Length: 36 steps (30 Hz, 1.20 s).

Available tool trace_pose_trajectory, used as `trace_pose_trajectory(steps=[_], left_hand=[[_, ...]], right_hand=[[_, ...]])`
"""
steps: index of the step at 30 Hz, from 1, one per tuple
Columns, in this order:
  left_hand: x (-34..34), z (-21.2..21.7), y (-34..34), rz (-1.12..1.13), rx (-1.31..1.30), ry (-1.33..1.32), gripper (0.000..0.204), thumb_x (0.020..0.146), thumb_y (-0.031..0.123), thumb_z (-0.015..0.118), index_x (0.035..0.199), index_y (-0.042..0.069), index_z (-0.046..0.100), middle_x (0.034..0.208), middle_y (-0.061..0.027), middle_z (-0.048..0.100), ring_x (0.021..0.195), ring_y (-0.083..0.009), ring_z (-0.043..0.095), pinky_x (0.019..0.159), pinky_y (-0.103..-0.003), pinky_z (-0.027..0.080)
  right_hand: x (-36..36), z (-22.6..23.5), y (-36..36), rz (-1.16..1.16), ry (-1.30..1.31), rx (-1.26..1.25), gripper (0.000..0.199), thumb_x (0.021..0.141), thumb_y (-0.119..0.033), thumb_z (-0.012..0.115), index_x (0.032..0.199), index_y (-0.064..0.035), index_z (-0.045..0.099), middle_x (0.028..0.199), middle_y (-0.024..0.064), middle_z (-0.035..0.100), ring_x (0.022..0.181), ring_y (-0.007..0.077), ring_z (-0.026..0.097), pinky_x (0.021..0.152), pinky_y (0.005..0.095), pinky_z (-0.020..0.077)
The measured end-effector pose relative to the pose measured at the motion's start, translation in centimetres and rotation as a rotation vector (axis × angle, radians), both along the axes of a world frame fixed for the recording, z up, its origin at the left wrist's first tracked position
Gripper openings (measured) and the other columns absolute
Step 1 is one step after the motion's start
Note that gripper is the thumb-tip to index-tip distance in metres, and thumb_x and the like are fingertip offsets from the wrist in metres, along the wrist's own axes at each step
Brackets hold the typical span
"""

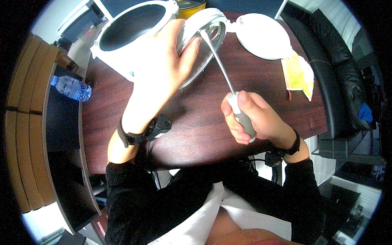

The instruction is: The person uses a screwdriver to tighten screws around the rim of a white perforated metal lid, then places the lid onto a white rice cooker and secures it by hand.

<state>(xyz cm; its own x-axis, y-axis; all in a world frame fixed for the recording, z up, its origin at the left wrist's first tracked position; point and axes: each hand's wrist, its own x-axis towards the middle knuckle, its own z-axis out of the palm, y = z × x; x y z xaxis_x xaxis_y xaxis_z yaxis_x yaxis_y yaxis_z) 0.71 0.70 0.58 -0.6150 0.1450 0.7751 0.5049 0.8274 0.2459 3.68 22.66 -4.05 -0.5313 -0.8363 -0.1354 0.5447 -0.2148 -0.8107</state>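
My left hand [157,67] grips a round lid part [206,17] with a white rim and a shiny metal inner side, holding it tilted up on edge. In my right hand [263,116] is a screwdriver [223,68] with a long metal shaft and a grey and white handle. Its tip meets the lid part near the inner side of the rim; the exact contact point is too small to tell. Just behind my left hand stands a white cooker body [116,61] with a dark, open inside. A white oval cover [263,34] lies at the far right.
A crumpled yellow and white packet [297,75] lies at the right of the dark wooden table [196,126]. Behind the cooker body is a yellow pot [194,10]. On the left, a water bottle [72,88] lies beside the table edge. A black sofa [326,61] stands along the right.
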Motion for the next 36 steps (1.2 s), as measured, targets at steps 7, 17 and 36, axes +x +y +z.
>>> trace_pose_trajectory(steps=[7, 17, 36], left_hand=[[0.0, 0.6, -0.4, -0.150, 0.261, -0.046, 0.032, 0.083, 0.026, 0.073, 0.102, 0.001, 0.066, 0.072, -0.0104, 0.069, 0.061, -0.0150, 0.067, 0.055, -0.027, 0.050], [-1.0, -0.7, 0.0, -0.156, 0.368, -0.409, 0.036, 0.089, 0.032, 0.068, 0.104, -0.001, 0.067, 0.083, -0.0038, 0.068, 0.072, -0.0078, 0.060, 0.065, -0.021, 0.046], [-3.6, -7.3, -2.5, -0.210, 0.974, -0.633, 0.031, 0.092, 0.032, 0.063, 0.098, 0.002, 0.068, 0.086, -0.0057, 0.068, 0.074, -0.0098, 0.061, 0.069, -0.022, 0.048]], right_hand=[[-1.7, 0.3, 0.8, 0.092, 0.207, -0.022, 0.050, 0.100, -0.048, 0.039, 0.097, -0.0005, 0.053, 0.063, 0.0034, 0.052, 0.044, 0.0093, 0.047, 0.041, 0.0233, 0.0379], [-8.3, -2.9, 4.0, -0.841, 0.518, 0.063, 0.028, 0.094, -0.029, 0.059, 0.090, -0.0024, 0.055, 0.068, 0.0036, 0.054, 0.045, 0.0095, 0.052, 0.038, 0.0224, 0.0382], [-11.7, -6.2, 3.4, -0.689, 0.425, 0.361, 0.032, 0.091, -0.033, 0.063, 0.093, -0.0013, 0.059, 0.068, 0.0022, 0.057, 0.044, 0.0050, 0.047, 0.038, 0.0199, 0.0371]])
